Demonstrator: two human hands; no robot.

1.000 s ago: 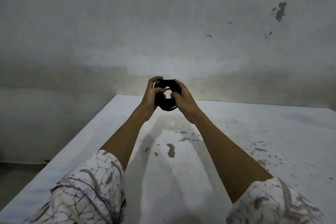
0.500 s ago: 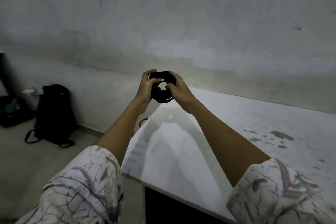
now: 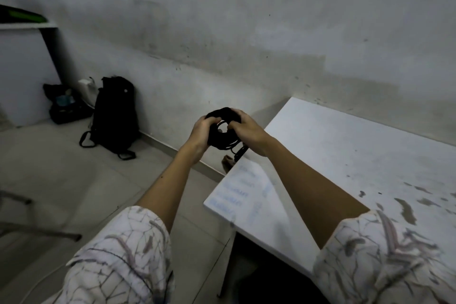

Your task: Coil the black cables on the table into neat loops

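So the coiled black cable [image 3: 223,128] is being held up in the air, out past the left corner of the white table [image 3: 333,155] and over the tiled floor [image 3: 74,180], not resting on anything. It's gripped from both sides: the left hand [image 3: 201,132] is curled round the left of the coil, and the right hand [image 3: 246,128] is wrapped over the right, with fingertips tucked into the hole in the middle. A short loose end of cable [image 3: 239,152] is left dangling just under the right hand. Both arms are stretched forward, with patterned white sleeves [image 3: 118,259] seen at the bottom. Over by the grey wall [image 3: 246,32], a black backpack [image 3: 114,116] is parked on the floor, and a dark open case [image 3: 65,106] is sat just left of it. Dark stains are scattered on the table's right part.
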